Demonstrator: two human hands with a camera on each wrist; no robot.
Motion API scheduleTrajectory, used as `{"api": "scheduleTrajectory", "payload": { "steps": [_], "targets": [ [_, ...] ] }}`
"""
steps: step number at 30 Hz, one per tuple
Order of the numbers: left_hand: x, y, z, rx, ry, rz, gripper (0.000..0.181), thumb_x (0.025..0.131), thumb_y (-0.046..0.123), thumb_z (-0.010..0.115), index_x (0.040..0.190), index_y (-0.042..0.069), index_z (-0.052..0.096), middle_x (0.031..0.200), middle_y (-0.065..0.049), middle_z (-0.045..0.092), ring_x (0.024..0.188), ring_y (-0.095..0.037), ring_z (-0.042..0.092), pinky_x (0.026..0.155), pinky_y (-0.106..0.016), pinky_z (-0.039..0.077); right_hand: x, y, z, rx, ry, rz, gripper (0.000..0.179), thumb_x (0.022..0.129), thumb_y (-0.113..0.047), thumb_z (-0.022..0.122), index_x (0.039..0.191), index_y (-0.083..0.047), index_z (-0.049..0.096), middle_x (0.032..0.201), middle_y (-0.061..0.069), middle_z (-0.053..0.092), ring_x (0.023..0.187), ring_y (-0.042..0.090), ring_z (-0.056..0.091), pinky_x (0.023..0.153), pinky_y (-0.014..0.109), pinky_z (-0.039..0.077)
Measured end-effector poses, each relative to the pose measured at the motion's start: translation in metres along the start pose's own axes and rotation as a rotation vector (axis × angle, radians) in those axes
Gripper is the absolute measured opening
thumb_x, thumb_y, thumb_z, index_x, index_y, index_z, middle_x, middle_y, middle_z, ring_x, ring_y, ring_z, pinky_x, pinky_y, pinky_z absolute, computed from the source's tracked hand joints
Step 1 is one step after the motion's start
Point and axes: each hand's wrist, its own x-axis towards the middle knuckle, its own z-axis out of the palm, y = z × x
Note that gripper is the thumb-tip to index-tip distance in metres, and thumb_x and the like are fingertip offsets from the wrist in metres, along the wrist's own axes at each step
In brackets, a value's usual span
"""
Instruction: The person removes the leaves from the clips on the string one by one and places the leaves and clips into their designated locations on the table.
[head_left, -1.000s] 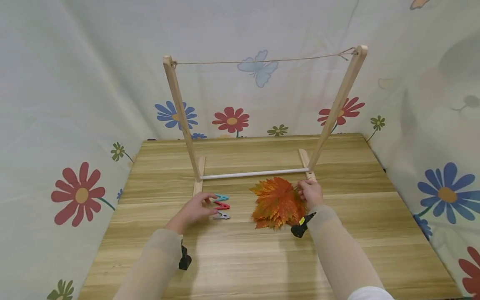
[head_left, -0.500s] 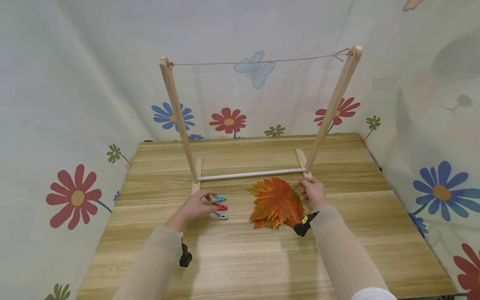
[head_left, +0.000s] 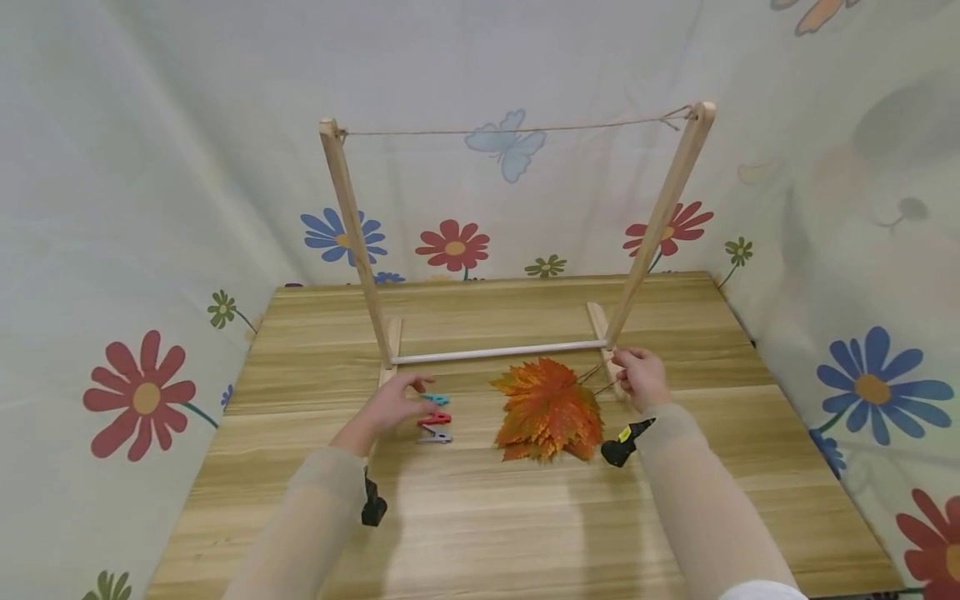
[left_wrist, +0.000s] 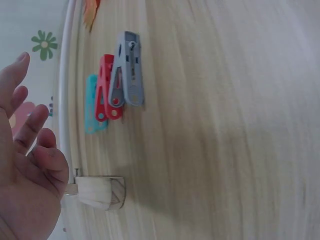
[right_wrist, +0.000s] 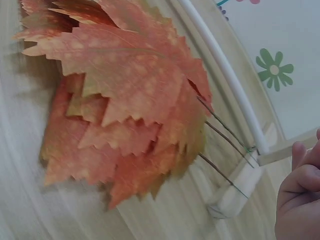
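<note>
Three clothespins lie in a row on the table: teal (left_wrist: 91, 105), red (left_wrist: 104, 85) and grey (left_wrist: 132, 70). My left hand (head_left: 393, 404) hovers at their left, its fingers loosely bent; in the left wrist view it holds nothing. Right of the pins is an overlapping stack of orange-red artificial maple leaves (head_left: 551, 408), their thin stems (right_wrist: 225, 172) pointing right. Beyond the stem ends, my right hand (head_left: 641, 379) has its fingers loosely curled. The right wrist view shows the stems free and a gap between them and this hand.
Behind the leaves stands a wooden frame with two posts (head_left: 352, 225), a twine line (head_left: 420, 132) strung between their tops and a white rod (head_left: 495, 353) low down. Its feet reach forward near both hands. Flowered cloth (head_left: 225, 167) surrounds the wooden table (head_left: 480, 517).
My right hand has drawn off to the right from the leaves, baring more of the stems. The left hand has shifted slightly over the clothespins. The head view has drifted a little.
</note>
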Motion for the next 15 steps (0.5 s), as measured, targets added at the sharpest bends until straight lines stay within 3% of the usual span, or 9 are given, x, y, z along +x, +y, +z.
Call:
{"api": "scheduleTrajectory", "payload": {
  "steps": [10, 15],
  "targets": [
    [0.005, 0.011, -0.017, 0.016, 0.029, 0.022, 0.052, 0.083, 0.032, 0.072, 0.128, 0.015, 0.053, 0.118, -0.011, 0.054, 0.114, -0.039, 0.047, 0.087, -0.049, 0.042, 0.003, -0.013, -0.011, 0.011, 0.002, -0.036, 0.038, 0.092, -0.007, 0.053, 0.125, 0.009, 0.041, 0.08, -0.004, 0.056, 0.054, 0.005, 0.044, 0.045, 0.017, 0.034],
    [0.005, 0.012, -0.024, 0.012, 0.04, 0.028, 0.051, 0.084, 0.031, 0.071, 0.129, 0.015, 0.053, 0.119, -0.01, 0.054, 0.117, -0.038, 0.046, 0.092, -0.052, 0.038, 0.001, -0.021, -0.012, 0.025, -0.027, -0.06, 0.022, 0.093, -0.007, 0.052, 0.111, 0.003, 0.045, 0.081, -0.003, 0.056, 0.054, 0.004, 0.044, 0.045, 0.016, 0.033]
  ]
}}
